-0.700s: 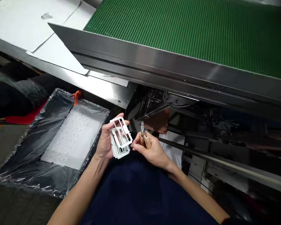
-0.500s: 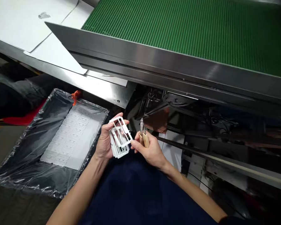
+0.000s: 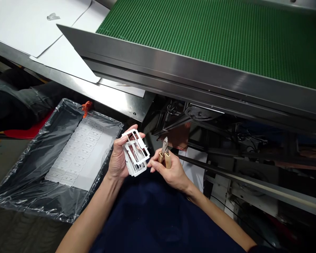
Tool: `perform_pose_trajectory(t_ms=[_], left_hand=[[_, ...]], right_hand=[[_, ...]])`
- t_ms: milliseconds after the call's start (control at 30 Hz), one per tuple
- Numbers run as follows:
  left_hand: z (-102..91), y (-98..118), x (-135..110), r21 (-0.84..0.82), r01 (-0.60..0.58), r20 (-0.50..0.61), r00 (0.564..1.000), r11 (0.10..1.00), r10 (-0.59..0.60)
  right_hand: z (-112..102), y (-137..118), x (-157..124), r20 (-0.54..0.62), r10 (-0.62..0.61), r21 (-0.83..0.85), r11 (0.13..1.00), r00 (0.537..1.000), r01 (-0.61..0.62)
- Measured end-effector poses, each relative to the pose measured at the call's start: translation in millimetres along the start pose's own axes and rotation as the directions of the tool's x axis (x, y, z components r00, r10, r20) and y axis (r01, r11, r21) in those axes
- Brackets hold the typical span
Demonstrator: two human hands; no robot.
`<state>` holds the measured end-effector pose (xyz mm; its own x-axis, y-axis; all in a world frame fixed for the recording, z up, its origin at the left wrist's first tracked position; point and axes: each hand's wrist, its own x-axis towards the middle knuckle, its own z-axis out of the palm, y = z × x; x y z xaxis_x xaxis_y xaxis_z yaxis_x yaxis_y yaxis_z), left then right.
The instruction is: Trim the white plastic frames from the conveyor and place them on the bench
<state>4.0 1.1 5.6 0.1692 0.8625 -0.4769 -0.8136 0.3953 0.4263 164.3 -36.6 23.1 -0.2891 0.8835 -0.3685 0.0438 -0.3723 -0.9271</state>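
Several white plastic frames lie stacked and slightly fanned in my left hand, which is closed round their left side with the thumb on top. The uppermost frame is tilted against the others. In my right hand I grip a pair of nippers with tan handles, metal jaws pointing up and away from me. The right thumb and fingertips are close to the lower right corner of the top frame. The palm hides the ends of the handles.
To the left, a tray lined with clear plastic holds rows of flat white pieces. Ahead runs a green ribbed conveyor belt behind a metal side rail. White sheets cover the metal table. Another person's leg is at far left.
My right hand and the nippers have moved slightly right, away from the frames. The thumb has come off the top frame's corner. My left hand keeps its hold.
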Motion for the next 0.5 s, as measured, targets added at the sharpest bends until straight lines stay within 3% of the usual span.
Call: perform_pose_trajectory(t_ms=[233, 500], left_hand=[[0.9, 1, 4, -0.016, 0.034, 0.004, 0.999, 0.999, -0.034], [-3.0, -1, 7, -0.041, 0.157, 0.018, 0.987, 0.987, -0.157]], right_hand=[[0, -1, 7, -0.167, 0.019, -0.156, 0.987, 0.986, -0.045], [7, -6, 18, -0.142, -0.033, -0.135, 0.991, 0.989, 0.014]])
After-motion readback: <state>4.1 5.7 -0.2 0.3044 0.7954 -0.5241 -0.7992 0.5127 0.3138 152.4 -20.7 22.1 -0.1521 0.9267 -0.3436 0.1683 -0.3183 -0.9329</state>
